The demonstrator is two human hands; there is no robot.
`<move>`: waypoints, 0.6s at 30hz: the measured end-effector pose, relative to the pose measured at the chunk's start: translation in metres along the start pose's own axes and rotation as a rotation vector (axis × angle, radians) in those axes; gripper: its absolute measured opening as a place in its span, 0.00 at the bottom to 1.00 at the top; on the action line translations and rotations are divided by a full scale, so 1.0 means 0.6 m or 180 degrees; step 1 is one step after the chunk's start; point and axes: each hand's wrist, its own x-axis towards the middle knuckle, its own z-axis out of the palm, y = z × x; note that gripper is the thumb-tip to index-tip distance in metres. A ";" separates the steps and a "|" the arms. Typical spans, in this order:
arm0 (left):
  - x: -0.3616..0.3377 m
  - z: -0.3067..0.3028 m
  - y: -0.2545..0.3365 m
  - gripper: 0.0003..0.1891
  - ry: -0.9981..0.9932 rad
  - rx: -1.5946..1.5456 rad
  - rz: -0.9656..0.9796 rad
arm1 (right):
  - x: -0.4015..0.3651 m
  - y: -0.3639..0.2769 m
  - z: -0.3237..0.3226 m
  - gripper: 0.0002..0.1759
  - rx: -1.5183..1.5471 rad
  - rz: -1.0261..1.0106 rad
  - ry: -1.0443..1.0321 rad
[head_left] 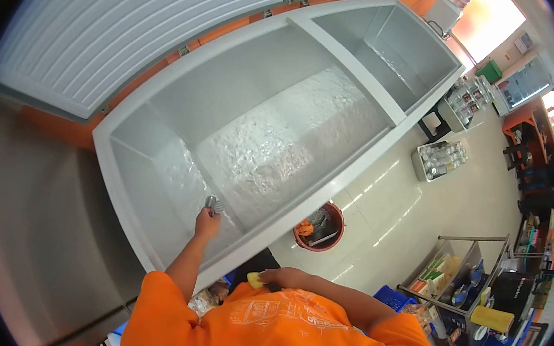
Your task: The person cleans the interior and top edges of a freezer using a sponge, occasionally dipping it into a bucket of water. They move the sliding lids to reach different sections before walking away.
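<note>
An open chest freezer (210,279) stands before me, its pale inside wet and shiny along the floor and the raised step. My left hand (205,225) reaches down into its near left part. Its fingers are closed round a small grey, ridged, metal-looking thing (214,205); the exact kind is too small to make out. Close to my body, outside the freezer's front rim, my right hand (283,278) grips a yellow sponge (255,280). Part of that hand's fingers is hidden from view.
White freezer lids (151,21) are raised behind. A red bucket (338,237) with an orange cloth and water stands on the floor at the front. Crates of bottles (443,159) sit farther right, and a metal rack (441,302) with goods stands at lower right.
</note>
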 end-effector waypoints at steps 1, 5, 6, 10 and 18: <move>-0.031 -0.010 0.024 0.15 0.0075 0.0031 0.0039 | -0.020 -0.029 -0.005 0.21 0.1203 0.0632 0.0296; -0.152 -0.015 0.099 0.16 0.0471 -0.0603 0.0419 | -0.138 0.036 0.023 0.17 0.0411 0.0389 0.1685; -0.179 -0.007 0.115 0.17 0.0451 -0.0889 0.0399 | -0.179 0.070 0.036 0.16 0.0915 0.0699 0.1976; -0.275 0.062 0.179 0.17 -0.0026 -0.1290 0.0449 | -0.386 0.211 0.130 0.16 0.3454 0.1178 0.3951; -0.331 0.179 0.282 0.19 -0.0845 -0.0165 0.0716 | -0.727 0.358 0.398 0.18 0.5386 0.1191 0.6552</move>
